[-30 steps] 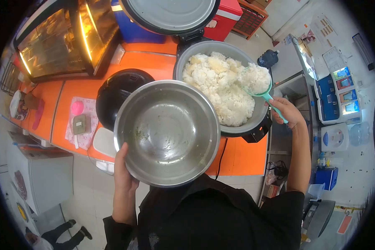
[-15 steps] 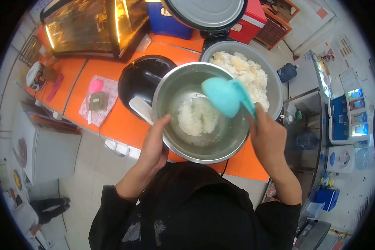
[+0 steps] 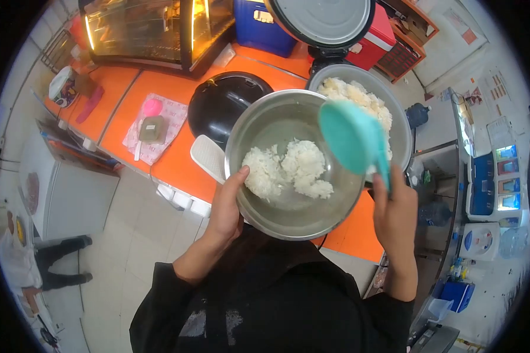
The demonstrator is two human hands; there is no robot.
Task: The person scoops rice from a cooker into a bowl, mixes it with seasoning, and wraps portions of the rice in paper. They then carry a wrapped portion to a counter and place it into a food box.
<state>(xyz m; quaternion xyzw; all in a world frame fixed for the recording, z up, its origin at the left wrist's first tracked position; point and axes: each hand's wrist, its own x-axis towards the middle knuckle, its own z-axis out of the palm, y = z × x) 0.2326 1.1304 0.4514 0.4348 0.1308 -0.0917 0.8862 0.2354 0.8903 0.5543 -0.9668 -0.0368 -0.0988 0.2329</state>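
Observation:
My left hand (image 3: 225, 206) grips the left rim of a large steel bowl (image 3: 271, 226) and a white paddle (image 3: 208, 157) beside it. Two mounds of white rice (image 3: 303, 167) lie in the bowl. My right hand (image 3: 394, 206) is closed around the handle of a teal scoop (image 3: 350, 135), which is tilted over the bowl's right side and blurred by motion. Behind the bowl stands an open rice cooker (image 3: 401, 126) holding more rice (image 3: 359, 97), partly hidden by the scoop.
A black lid (image 3: 218, 106) lies left of the bowl on the orange table (image 3: 176, 156). Farther left, a small container (image 3: 152, 129) sits on patterned paper. A lit display case (image 3: 141, 29) and a blue cooler (image 3: 262, 29) stand behind. Another person (image 3: 23, 265) is at far left.
A second mound of rice now shows in the bowl. The scoop and my right hand have moved to the right, and the view has shifted.

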